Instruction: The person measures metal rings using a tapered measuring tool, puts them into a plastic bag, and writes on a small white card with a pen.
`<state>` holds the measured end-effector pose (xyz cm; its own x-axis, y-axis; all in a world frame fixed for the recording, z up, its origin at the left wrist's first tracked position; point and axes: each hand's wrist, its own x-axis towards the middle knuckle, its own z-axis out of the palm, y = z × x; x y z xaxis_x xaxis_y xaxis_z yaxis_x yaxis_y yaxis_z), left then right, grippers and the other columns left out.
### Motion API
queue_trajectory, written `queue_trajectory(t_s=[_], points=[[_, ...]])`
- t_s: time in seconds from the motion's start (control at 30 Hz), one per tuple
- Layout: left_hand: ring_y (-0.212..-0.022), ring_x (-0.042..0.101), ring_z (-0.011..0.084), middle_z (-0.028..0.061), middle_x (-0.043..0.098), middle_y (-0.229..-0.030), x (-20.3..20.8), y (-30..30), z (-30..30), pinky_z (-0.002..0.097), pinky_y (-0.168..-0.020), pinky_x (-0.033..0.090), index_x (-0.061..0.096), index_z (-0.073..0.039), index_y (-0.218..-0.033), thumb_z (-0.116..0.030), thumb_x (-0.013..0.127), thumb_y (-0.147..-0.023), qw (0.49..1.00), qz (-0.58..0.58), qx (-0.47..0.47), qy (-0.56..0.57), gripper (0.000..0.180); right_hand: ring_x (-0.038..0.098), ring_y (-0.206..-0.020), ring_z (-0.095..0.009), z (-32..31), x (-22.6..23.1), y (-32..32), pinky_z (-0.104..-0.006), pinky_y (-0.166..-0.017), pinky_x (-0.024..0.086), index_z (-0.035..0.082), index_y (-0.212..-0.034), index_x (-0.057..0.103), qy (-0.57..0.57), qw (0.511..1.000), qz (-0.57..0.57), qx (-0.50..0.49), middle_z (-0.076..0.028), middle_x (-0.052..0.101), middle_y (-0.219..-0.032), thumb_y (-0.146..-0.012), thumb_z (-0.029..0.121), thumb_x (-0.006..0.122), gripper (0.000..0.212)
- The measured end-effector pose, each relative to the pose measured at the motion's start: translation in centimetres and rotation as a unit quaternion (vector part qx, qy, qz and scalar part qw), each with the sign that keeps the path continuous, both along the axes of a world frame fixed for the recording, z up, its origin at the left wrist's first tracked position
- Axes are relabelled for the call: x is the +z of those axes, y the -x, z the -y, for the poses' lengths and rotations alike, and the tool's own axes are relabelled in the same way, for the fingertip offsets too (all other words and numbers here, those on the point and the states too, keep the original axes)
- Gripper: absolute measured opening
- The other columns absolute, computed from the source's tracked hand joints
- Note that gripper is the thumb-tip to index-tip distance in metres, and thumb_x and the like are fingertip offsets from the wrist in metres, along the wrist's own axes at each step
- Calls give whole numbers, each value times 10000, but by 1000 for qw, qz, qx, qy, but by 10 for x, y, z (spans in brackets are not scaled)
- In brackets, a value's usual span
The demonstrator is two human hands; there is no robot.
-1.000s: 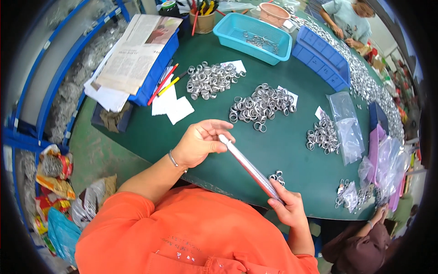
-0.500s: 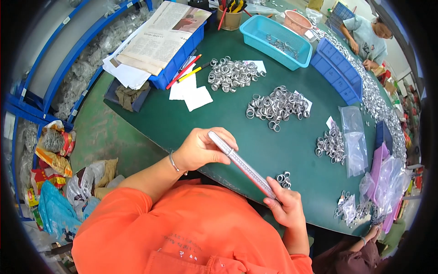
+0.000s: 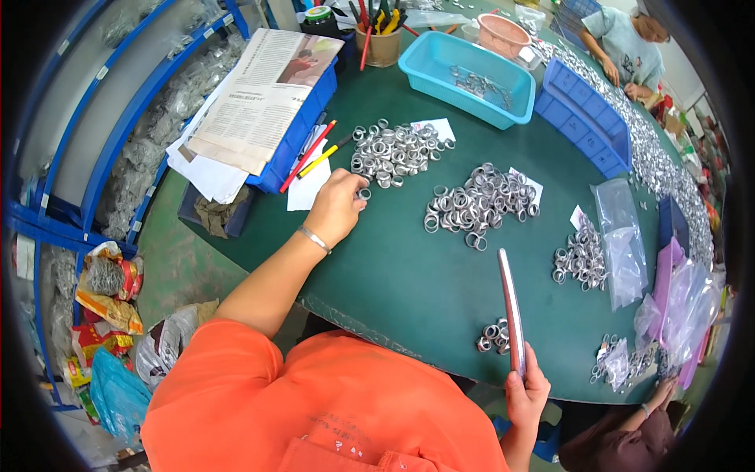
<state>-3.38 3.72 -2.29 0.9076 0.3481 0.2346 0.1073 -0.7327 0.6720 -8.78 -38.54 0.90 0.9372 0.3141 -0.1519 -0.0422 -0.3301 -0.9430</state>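
Green tabletop (image 3: 393, 271), scuffed along its near edge, stood beside blue shelving (image 3: 90, 193) packed with clear plastic.

Item: left hand (image 3: 336, 208), its grip pinched on one metal ring (image 3: 363, 194), at the near left edge of a large ring heap (image 3: 399, 153).

Item: right hand (image 3: 527, 393), its grip closed around the lower end of a slim tapered rod (image 3: 511, 311), silvery with a reddish side. The rod pointed upward and slightly left, above the tabletop, just beside a small ring cluster (image 3: 493, 337).

Further rings: a second heap (image 3: 481, 200) lay right of the first; a third, smaller heap (image 3: 580, 258) lay farther right, next to a clear plastic bag (image 3: 621, 248).

Far side: one turquoise basket (image 3: 464, 101) holding small metal pieces; one blue compartmented bin (image 3: 586, 126); one cup (image 3: 382, 49) of tools.

Left side: newspaper (image 3: 263, 106) over a blue box (image 3: 311, 118); red pencil (image 3: 308, 155) and yellow pencil (image 3: 318, 162) near white paper (image 3: 309, 189).

Also present: a co-worker in a pale top (image 3: 629, 51), at the far right, and another person's dark sleeve (image 3: 621, 440), lower right.
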Motion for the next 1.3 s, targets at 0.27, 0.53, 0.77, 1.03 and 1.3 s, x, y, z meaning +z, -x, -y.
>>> queue_trajectory(t_s=[0.27, 0.53, 0.77, 1.03, 1.3], points=[[-748, 588, 243, 119, 578, -860, 37, -10, 63, 328, -680, 497, 602, -5, -837, -2, 661, -722, 989, 68, -128, 20, 129, 469, -638, -52, 1, -5, 4, -188, -585, 399, -54, -1279, 457, 2, 995, 21, -94, -9, 572, -812, -831, 40, 575, 473], [-794, 580, 266, 94, 535, -905, -9, -7, 197, 340, -671, 491, 584, -25, -804, -71, 691, -727, 867, 0, -495, 55, 139, 381, -501, -17, -16, 8, 8, -158, -435, 285, -73, -1339, 351, -189, 968, -17, -167, 28, 493, -714, -896, 32, 527, 488], [-788, 611, 178, 79, 593, -987, 1, -6, 159, 268, -666, 507, 592, 0, -868, -26, 609, -832, 813, -138, -381, 419, 47, 442, -571, -17, -19, -1, 11, -152, -510, 345, -63, -1312, 408, -159, 977, -50, -135, -14, 579, -818, -873, 45, 565, 478], [-746, 608, 153, 121, 633, -897, 21, 1, 98, 262, -613, 504, 578, -20, -1047, -12, 544, -876, 697, -71, -208, 682, 175, 628, -780, -121, -30, 1, 3, -224, -720, 461, -16, -1225, 525, -19, 997, 62, 39, -141, 665, -903, -801, 63, 644, 447], [-760, 566, 158, 130, 591, -1024, 11, -3, 82, 258, -680, 473, 609, 6, -1014, 19, 594, -817, 711, -42, -275, 646, 198, 647, -764, -175, -43, 17, -6, -251, -728, 478, 36, -1256, 516, 18, 994, 55, 95, -173, 656, -878, -802, 81, 663, 479]])
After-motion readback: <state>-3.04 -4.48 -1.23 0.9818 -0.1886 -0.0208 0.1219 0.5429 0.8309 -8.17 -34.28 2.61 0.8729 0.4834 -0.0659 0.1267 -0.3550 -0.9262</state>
